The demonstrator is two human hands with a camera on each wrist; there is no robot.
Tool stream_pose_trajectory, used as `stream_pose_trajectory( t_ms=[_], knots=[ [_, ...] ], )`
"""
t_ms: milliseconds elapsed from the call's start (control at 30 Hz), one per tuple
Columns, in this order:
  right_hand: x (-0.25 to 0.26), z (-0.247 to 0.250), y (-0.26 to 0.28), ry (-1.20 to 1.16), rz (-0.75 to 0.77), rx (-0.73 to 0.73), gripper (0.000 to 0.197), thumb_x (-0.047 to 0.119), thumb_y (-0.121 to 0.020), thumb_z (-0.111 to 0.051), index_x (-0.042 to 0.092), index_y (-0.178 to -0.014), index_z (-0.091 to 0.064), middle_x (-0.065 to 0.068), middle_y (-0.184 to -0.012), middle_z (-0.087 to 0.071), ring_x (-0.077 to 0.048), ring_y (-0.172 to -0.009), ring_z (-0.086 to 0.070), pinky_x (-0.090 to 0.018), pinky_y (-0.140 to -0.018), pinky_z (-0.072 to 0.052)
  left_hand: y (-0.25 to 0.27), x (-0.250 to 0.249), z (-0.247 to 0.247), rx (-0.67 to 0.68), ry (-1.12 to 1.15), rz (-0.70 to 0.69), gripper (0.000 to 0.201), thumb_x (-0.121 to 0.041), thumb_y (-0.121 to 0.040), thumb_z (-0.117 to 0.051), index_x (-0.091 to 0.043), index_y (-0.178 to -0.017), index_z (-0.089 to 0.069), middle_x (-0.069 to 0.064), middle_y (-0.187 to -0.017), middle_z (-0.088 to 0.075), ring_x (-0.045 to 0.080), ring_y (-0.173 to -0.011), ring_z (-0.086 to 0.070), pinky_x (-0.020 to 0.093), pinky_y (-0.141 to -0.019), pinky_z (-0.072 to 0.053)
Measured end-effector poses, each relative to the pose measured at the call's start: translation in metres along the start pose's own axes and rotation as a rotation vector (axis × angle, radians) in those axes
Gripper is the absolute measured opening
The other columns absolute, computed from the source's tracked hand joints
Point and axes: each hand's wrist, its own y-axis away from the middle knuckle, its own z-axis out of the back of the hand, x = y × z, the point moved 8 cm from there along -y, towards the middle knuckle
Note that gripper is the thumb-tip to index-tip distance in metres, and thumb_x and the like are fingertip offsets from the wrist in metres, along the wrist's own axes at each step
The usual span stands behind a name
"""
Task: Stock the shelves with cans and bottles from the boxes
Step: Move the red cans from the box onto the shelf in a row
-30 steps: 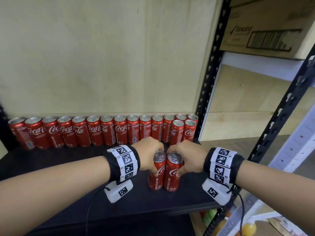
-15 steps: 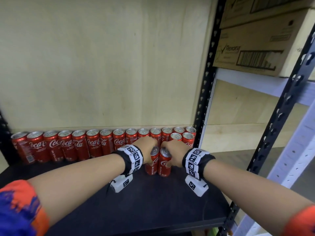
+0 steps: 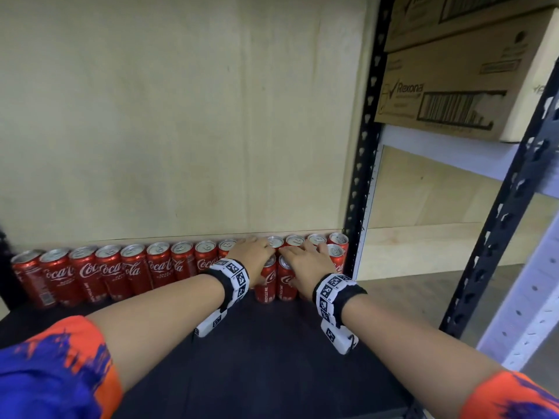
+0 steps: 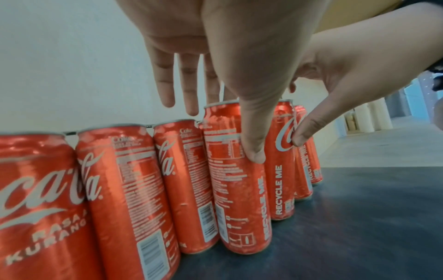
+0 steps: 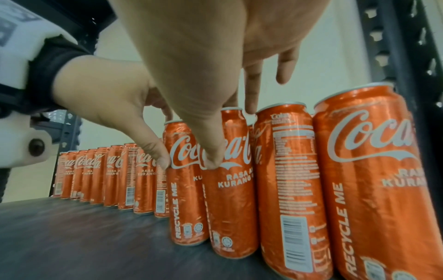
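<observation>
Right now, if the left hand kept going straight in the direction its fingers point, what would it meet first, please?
Probably the back row of cans: the left hand reaches over its front can toward them, with the pale back wall just behind. Depth is hard to judge here.

Both forearms reach forward side by side to the far part of the shelf, each wrist wrapped in a black band with black-and-white marker squares. The left hand (image 3: 252, 255) lies palm down, fingers (image 4: 165, 83) extended and slightly spread, thumb pointing down. The right hand (image 3: 305, 263) mirrors it just beside, fingers (image 5: 285, 66) straight, thumb angled down toward the left hand's thumb. Orange-and-blue sleeves cover the upper arms.
</observation>
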Motion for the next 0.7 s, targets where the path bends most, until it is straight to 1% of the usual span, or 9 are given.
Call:
stream_pose_trajectory(
  t_ms=[100, 167, 267, 367, 433, 500, 600, 633, 700],
  knots=[
    [-0.004, -0.003, -0.005, -0.010, -0.009, -0.008, 0.072, 0.025, -0.095, -0.059, 0.023, -0.159, -0.025, 0.006, -0.160, -0.035, -0.030, -0.145, -0.026, -0.057, -0.113, -0.022, -0.004, 0.004, -0.010, -0.009, -0.055, 0.011, 0.088, -0.047, -0.077, -0.080, -0.021, -0.151, -0.039, 0.001, -0.146, -0.042, 0.025, -0.137, -0.036, 0.041, -0.115, -0.032],
    [-0.007, -0.008, -0.008, -0.030, -0.021, -0.009, 0.070, 0.026, -0.097, -0.057, 0.025, -0.159, -0.024, 0.007, -0.162, -0.032, -0.028, -0.148, -0.023, -0.059, -0.116, -0.018, -0.004, 0.005, -0.018, -0.018, -0.078, 0.025, 0.094, -0.047, -0.079, -0.079, -0.020, -0.155, -0.031, 0.003, -0.152, -0.035, 0.027, -0.141, -0.030, 0.042, -0.118, -0.028],
    [-0.009, -0.016, -0.008, -0.082, -0.036, -0.018, 0.069, 0.025, -0.099, -0.055, 0.027, -0.159, -0.022, 0.009, -0.164, -0.027, -0.024, -0.153, -0.017, -0.060, -0.119, -0.009, -0.003, 0.006, -0.022, -0.048, -0.105, 0.043, 0.098, -0.048, -0.078, -0.079, -0.020, -0.157, -0.028, 0.005, -0.154, -0.031, 0.028, -0.143, -0.027, 0.042, -0.119, -0.025],
    [-0.009, -0.023, -0.007, -0.135, -0.048, -0.011, 0.071, 0.027, -0.100, -0.053, 0.028, -0.160, -0.016, 0.009, -0.166, -0.020, -0.022, -0.155, -0.011, -0.059, -0.121, -0.003, -0.001, 0.008, -0.024, -0.072, -0.112, 0.056, 0.099, -0.051, -0.079, -0.078, -0.022, -0.157, -0.026, 0.008, -0.154, -0.029, 0.030, -0.143, -0.027, 0.044, -0.118, -0.026],
    [-0.008, -0.024, -0.008, -0.147, -0.048, -0.006, 0.074, 0.030, -0.098, -0.055, 0.028, -0.161, -0.015, 0.008, -0.167, -0.019, -0.022, -0.155, -0.011, -0.059, -0.121, -0.003, 0.001, 0.008, -0.024, -0.087, -0.111, 0.060, 0.098, -0.053, -0.079, -0.076, -0.023, -0.158, -0.025, 0.008, -0.154, -0.030, 0.030, -0.142, -0.028, 0.045, -0.118, -0.025],
    [-0.008, -0.026, -0.009, -0.153, -0.045, 0.014, 0.080, 0.037, -0.095, -0.059, 0.026, -0.161, -0.015, 0.007, -0.167, -0.017, -0.024, -0.155, -0.010, -0.058, -0.122, -0.004, 0.005, 0.008, -0.024, -0.111, -0.091, 0.064, 0.096, -0.055, -0.081, -0.073, -0.025, -0.158, -0.025, 0.005, -0.153, -0.032, 0.028, -0.142, -0.029, 0.045, -0.118, -0.023],
    [-0.006, -0.026, -0.008, -0.154, -0.050, 0.039, 0.087, 0.048, -0.091, -0.059, 0.024, -0.161, -0.015, 0.005, -0.168, -0.016, -0.025, -0.155, -0.011, -0.057, -0.123, -0.006, 0.018, 0.015, -0.022, -0.139, 0.039, 0.103, 0.091, -0.059, -0.083, -0.068, -0.030, -0.158, -0.025, -0.001, -0.157, -0.031, 0.025, -0.145, -0.027, 0.046, -0.120, -0.018],
    [-0.005, -0.023, -0.007, -0.164, -0.060, 0.033, 0.087, 0.051, -0.090, -0.059, 0.024, -0.161, -0.015, 0.004, -0.168, -0.016, -0.024, -0.154, -0.012, -0.057, -0.123, -0.008, 0.024, 0.019, -0.021, -0.148, 0.105, 0.124, 0.089, -0.060, -0.084, -0.066, -0.031, -0.157, -0.025, -0.003, -0.158, -0.031, 0.024, -0.146, -0.026, 0.046, -0.121, -0.019],
    [-0.004, -0.014, -0.002, -0.210, -0.099, -0.003, 0.087, 0.053, -0.089, -0.058, 0.024, -0.161, -0.017, 0.002, -0.167, -0.021, -0.024, -0.153, -0.017, -0.056, -0.123, -0.012, 0.041, 0.031, -0.013, -0.183, 0.223, 0.164, 0.085, -0.062, -0.084, -0.064, -0.032, -0.156, -0.029, -0.003, -0.157, -0.034, 0.025, -0.144, -0.031, 0.046, -0.119, -0.026]
  ],
)
